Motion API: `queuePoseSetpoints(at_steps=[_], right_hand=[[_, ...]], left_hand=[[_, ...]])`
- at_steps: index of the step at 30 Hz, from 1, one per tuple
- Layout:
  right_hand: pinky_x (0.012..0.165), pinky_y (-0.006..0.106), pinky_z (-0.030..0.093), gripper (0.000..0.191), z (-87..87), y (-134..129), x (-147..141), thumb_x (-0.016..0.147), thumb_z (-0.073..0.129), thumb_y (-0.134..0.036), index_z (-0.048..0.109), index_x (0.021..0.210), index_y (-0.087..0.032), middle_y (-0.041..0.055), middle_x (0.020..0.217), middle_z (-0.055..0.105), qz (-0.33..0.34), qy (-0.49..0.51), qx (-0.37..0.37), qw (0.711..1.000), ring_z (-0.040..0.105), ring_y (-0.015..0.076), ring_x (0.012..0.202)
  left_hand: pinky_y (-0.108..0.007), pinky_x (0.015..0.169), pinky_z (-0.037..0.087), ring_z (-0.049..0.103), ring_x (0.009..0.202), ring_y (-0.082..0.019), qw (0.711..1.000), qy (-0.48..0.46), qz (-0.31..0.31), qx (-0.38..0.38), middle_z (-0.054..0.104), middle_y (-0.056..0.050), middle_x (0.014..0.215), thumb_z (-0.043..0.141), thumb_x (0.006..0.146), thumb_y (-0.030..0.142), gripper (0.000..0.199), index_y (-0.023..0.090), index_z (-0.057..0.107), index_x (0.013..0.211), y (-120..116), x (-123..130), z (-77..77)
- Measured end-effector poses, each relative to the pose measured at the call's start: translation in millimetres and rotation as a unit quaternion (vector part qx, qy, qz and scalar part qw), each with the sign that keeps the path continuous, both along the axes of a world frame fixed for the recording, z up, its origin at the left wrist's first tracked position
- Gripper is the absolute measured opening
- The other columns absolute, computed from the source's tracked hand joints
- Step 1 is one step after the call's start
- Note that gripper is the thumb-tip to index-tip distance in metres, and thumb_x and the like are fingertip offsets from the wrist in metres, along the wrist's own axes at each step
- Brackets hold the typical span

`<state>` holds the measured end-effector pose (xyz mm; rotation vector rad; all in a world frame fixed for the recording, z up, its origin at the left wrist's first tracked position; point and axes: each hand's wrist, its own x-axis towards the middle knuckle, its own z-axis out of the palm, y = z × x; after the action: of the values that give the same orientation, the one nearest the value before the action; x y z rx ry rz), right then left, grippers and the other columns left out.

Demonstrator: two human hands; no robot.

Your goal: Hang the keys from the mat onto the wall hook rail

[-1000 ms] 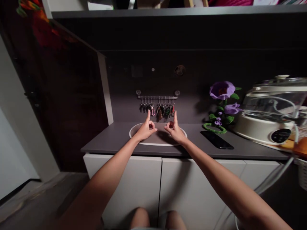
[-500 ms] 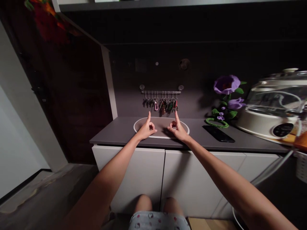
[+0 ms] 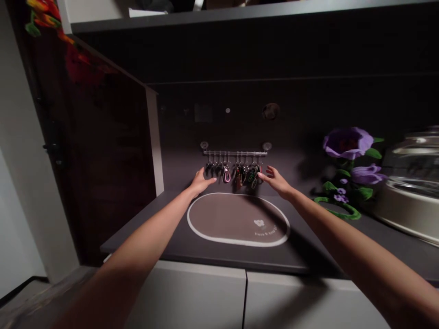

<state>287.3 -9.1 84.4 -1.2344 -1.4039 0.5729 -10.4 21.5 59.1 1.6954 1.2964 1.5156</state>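
Note:
Several keys and keyrings [image 3: 240, 176] hang from a clear hook rail [image 3: 235, 153] on the dark back wall. My left hand [image 3: 200, 182] is at the left end of the row of keys, fingers apart, holding nothing. On the other end, my right hand [image 3: 274, 179] has its fingers spread, its thumb tip beside or in front of the rightmost keys; whether it touches them I cannot tell. A pink loop [image 3: 227, 175] hangs between the hands. Below them, an oval brown mat [image 3: 233, 219] with a white rim lies on the counter.
Purple flowers [image 3: 349, 143] with a green ring base stand on the counter at the right. Behind them at the right edge is a cream appliance [image 3: 411, 196] with a clear top. A shelf [image 3: 240, 18] runs overhead, and a dark door [image 3: 103, 160] is at the left.
Both hands have moved forward and apart, from above the mat to the two ends of the key row. Their curled fingers have opened. The view has come closer to the wall.

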Motion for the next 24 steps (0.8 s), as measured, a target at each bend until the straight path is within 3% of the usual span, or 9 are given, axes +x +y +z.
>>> queuePoseSetpoints(at_steps=[3,6,10,12,18,24], right_hand=[[0.099,0.035,0.035,0.079,4.1,21.6,5.7,0.062,0.069,-0.048,0.039,0.127,-0.015,0.0157,0.131,0.042,0.001,0.003,-0.007,1.000,0.043,0.0246,0.117],[0.091,0.031,0.040,0.060,2.5,38.6,11.6,0.064,0.067,-0.049,0.052,0.112,-0.016,0.0128,0.121,0.052,0.035,0.016,-0.007,0.999,0.050,0.0223,0.107],[0.075,0.025,0.046,0.043,-3.5,54.5,17.1,0.068,0.061,-0.053,0.060,0.093,-0.019,0.0057,0.097,0.063,0.111,0.059,-0.046,0.991,0.058,0.0153,0.084],[0.071,0.024,0.046,0.039,-6.0,60.1,16.2,0.070,0.058,-0.054,0.060,0.086,-0.019,0.0031,0.084,0.063,0.158,0.098,-0.070,0.980,0.058,0.0126,0.074],[0.066,0.026,0.048,0.036,-6.6,70.7,1.9,0.072,0.055,-0.054,0.059,0.078,-0.018,0.0020,0.067,0.061,0.226,0.195,-0.112,0.948,0.055,0.0122,0.059],[0.060,0.028,0.048,0.042,-3.9,72.8,-11.5,0.073,0.051,-0.057,0.061,0.085,-0.018,0.0042,0.066,0.062,0.223,0.213,-0.117,0.944,0.057,0.0154,0.059]], left_hand=[[-0.034,0.099,0.031,0.038,0.122,-0.025,0.999,-0.051,-0.002,-0.011,0.039,-0.017,0.133,0.075,0.054,0.032,0.077,0.014,0.041,0.121,25.0,3.9,13.2],[-0.032,0.090,0.038,0.053,0.104,-0.020,0.991,-0.117,-0.043,-0.051,0.053,-0.014,0.119,0.073,0.058,0.033,0.059,0.013,0.050,0.109,42.3,6.5,22.2],[-0.028,0.080,0.044,0.059,0.077,-0.012,0.963,-0.195,-0.162,-0.093,0.064,-0.007,0.084,0.071,0.062,0.031,0.030,0.013,0.059,0.082,58.9,5.9,27.7],[-0.028,0.078,0.045,0.059,0.071,-0.011,0.937,-0.230,-0.231,-0.130,0.064,-0.005,0.077,0.070,0.064,0.031,0.026,0.013,0.059,0.078,66.4,5.1,29.2],[-0.032,0.083,0.046,0.062,0.082,-0.016,0.866,-0.255,-0.367,-0.222,0.065,-0.008,0.080,0.063,0.072,0.036,0.028,0.011,0.060,0.085,82.0,9.8,34.5],[-0.038,0.088,0.042,0.060,0.090,-0.018,0.846,-0.232,-0.415,-0.242,0.065,-0.011,0.089,0.056,0.077,0.039,0.034,0.011,0.060,0.095,89.3,18.5,36.5]])
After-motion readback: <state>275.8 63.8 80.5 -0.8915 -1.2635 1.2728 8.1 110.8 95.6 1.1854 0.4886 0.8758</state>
